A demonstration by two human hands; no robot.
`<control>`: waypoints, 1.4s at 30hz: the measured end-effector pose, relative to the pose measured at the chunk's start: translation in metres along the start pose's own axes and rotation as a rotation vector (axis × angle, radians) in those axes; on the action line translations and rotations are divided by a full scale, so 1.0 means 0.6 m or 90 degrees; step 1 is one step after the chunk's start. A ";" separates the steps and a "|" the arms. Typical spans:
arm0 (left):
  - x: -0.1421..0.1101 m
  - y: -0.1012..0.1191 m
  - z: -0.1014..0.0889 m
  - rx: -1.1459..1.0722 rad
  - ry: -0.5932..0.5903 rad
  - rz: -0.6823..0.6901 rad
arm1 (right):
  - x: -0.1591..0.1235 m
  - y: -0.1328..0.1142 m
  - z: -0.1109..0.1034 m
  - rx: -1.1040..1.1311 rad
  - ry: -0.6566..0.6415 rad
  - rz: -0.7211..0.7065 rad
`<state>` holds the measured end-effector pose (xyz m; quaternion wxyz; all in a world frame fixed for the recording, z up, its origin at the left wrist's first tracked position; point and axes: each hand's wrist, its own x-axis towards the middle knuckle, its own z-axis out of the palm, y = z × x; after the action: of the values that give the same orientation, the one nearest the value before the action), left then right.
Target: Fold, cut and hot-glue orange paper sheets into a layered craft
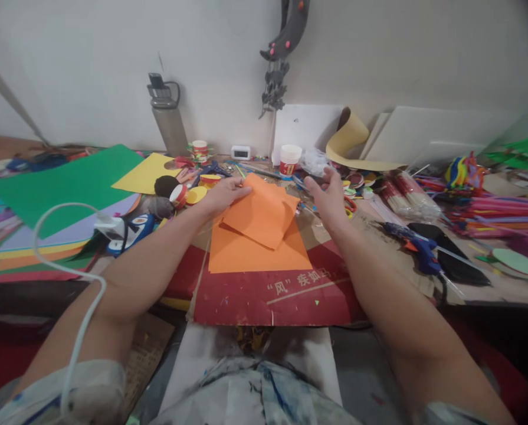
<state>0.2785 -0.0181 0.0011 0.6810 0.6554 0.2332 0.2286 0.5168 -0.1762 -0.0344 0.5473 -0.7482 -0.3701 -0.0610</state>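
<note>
While the left hand (pixel 226 195) pinches the upper orange paper (pixel 266 212) at its top-left corner, the right hand (pixel 328 198), fingers parted, hovers beyond its right edge (a gap lies between). Underneath, a larger orange sheet (pixel 228 254) lies on red cardboard (pixel 241 301) extending past its front edge.

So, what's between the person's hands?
In the head view: orange paper, its edge pinched by the left hand, then a gap before the open right hand.

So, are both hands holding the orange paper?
No, the left hand pinches the orange paper at its edge, while the right hand is open and apart from it.
</note>
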 end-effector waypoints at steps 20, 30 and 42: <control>-0.020 0.054 -0.035 0.209 -0.209 -0.049 | -0.043 -0.086 -0.031 0.538 -0.508 0.323; 0.028 0.016 -0.068 0.008 0.175 0.053 | -0.030 -0.083 -0.019 0.512 -0.145 0.380; -0.011 0.010 0.006 0.540 -0.084 0.301 | -0.056 -0.069 0.018 0.536 -0.127 0.422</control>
<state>0.2752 -0.0246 0.0076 0.2965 0.9232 0.1073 0.2196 0.4638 -0.1778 -0.0234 0.7519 -0.5431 -0.1565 0.3395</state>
